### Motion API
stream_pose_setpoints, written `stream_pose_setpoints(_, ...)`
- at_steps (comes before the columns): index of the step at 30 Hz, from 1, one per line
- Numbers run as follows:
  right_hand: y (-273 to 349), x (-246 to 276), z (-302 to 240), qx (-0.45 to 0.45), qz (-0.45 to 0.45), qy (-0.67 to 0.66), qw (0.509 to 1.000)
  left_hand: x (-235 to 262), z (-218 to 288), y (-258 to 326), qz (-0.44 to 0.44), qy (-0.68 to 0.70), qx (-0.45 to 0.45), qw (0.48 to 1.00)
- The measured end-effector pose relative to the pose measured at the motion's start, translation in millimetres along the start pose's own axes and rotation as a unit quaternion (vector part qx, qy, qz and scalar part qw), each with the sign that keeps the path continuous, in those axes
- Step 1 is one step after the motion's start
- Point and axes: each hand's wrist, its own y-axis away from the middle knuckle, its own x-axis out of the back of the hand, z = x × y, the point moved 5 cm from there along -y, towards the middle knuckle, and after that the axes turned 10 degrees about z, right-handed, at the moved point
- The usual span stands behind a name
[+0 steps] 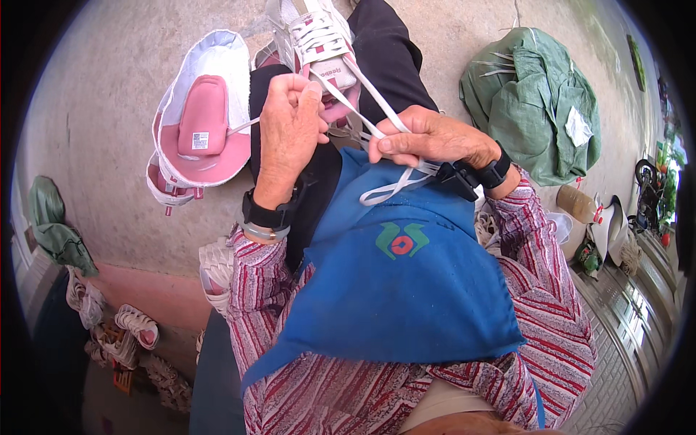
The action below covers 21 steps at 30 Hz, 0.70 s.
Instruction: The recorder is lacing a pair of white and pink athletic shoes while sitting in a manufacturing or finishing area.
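Note:
A white sneaker with pink trim (pixel 317 36) rests on my lap, toe pointing away. White laces (pixel 377 109) run from it toward me. My left hand (pixel 288 127) is closed around one lace end just below the shoe's tongue. My right hand (pixel 429 138) pinches the other lace, and a loop of it hangs down over my blue apron (pixel 406 290). Both wrists wear black bands. A second white and pink shoe upper (pixel 203 123) lies opened flat on the concrete floor to the left, beside my left hand.
A green woven sack (pixel 536 101) lies on the floor at the right. Several white shoes (pixel 134 326) are piled at the lower left. Bottles and clutter (pixel 587 217) sit by the right edge. A green cloth (pixel 54 225) lies at the far left.

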Motion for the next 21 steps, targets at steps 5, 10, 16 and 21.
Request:
stream_pose_setpoints(5,-17,-41,-16,0.188,0.043,0.183,0.964,-5,5,0,0.001,-0.095,-0.04,0.995)
stream_pose_setpoints(10,-7,-58,-10,0.249,0.021,0.424,0.87,-32,-20,14,-0.048,0.272,0.156,0.948)
stream_pose_setpoints(16,3,1,-54,0.2,0.137,0.354,0.903,-20,-28,27,-0.264,0.488,0.175,0.814)
stream_pose_setpoints(21,-31,54,-45,0.291,0.454,0.398,0.742,-4,14,4,0.145,-0.18,-0.231,0.945)
